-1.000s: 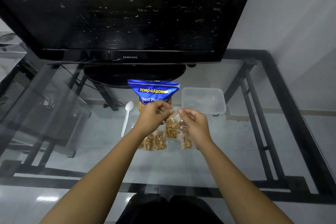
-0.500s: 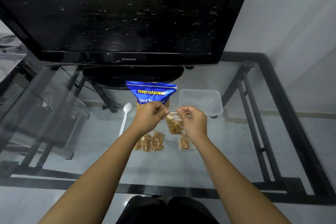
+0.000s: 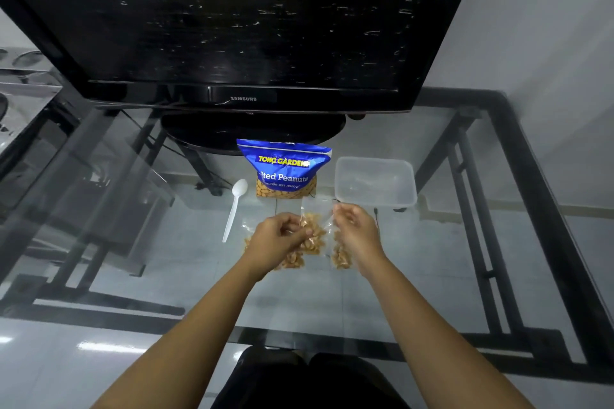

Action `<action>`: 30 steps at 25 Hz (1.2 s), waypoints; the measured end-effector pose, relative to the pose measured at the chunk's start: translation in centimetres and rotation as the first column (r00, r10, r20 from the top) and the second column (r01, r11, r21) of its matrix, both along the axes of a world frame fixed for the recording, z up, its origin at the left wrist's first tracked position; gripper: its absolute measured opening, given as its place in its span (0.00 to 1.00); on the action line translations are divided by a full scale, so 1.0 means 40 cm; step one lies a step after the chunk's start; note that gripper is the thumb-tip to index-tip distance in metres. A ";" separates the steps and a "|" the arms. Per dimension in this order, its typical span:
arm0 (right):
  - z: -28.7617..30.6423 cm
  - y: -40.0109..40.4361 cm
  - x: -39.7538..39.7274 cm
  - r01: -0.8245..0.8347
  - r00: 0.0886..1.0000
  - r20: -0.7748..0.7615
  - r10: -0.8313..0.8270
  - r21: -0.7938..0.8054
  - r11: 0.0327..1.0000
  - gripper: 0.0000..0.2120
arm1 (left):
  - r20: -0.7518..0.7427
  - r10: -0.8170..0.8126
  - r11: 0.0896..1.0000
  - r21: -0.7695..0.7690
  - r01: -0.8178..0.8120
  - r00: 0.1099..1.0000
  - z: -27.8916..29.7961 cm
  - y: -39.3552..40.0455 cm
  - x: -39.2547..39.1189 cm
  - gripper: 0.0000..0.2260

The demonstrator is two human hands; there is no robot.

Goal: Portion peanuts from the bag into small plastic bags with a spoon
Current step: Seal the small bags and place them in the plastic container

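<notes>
Both hands pinch small bag (image 3: 314,232) of peanuts above bench (image 3: 186,242): left hand (image 3: 277,239), right hand (image 3: 354,229). Spoon (image 3: 235,207) lies left.

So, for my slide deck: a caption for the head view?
Both hands hold a small peanut bag before the big bag; spoon idle.

Table (image 3: 498,276): glass top on a black metal frame. Television (image 3: 232,26): black, screen dark, on an oval stand at the far edge. Wall (image 3: 548,43): plain pale grey; floor (image 3: 50,375): glossy light tiles.
</notes>
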State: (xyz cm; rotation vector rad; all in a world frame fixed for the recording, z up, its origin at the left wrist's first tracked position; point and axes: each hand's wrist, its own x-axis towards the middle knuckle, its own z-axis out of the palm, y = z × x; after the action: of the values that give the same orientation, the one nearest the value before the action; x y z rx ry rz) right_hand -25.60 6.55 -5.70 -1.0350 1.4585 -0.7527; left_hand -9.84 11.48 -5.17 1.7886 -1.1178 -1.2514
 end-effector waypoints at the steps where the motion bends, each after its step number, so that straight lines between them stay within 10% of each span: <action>1: -0.025 0.003 -0.012 -0.008 0.982 -0.188 -0.004 -0.061 0.998 0.07 | 0.053 0.016 1.000 0.017 -0.017 0.998 -0.011 0.004 -0.001 0.08; 5: -0.101 0.024 -0.045 -0.104 0.826 -0.562 0.039 -0.084 0.991 0.07 | 0.304 -0.037 0.997 0.075 0.015 0.952 -0.059 0.018 -0.020 0.08; 12: -0.127 0.035 -0.037 -0.120 0.874 -0.483 0.056 -0.103 0.987 0.10 | 0.553 0.022 1.000 -0.004 -0.024 0.833 -0.102 0.027 -0.056 0.10; 18: -0.083 0.073 -0.057 -0.091 0.990 -0.125 0.067 -0.194 0.977 0.14 | 0.424 0.159 0.982 -0.160 -0.098 0.892 -0.067 0.014 -0.046 0.13; 25: -0.010 0.072 -0.033 0.045 0.963 0.271 -0.013 -0.112 0.993 0.14 | -0.237 0.017 0.991 -0.128 -0.049 0.971 -0.001 -0.050 -0.053 0.04; 30: 0.020 0.033 -0.013 0.148 0.964 0.232 -0.129 -0.070 0.986 0.02 | -0.315 -0.034 0.997 -0.072 0.012 0.948 0.038 -0.077 -0.037 0.06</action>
State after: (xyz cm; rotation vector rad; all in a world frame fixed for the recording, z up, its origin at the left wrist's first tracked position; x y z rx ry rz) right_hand -26.11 7.89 -4.88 -0.8857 1.3194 -1.0091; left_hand -11.33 8.41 -3.63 1.4623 -0.9871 -1.4356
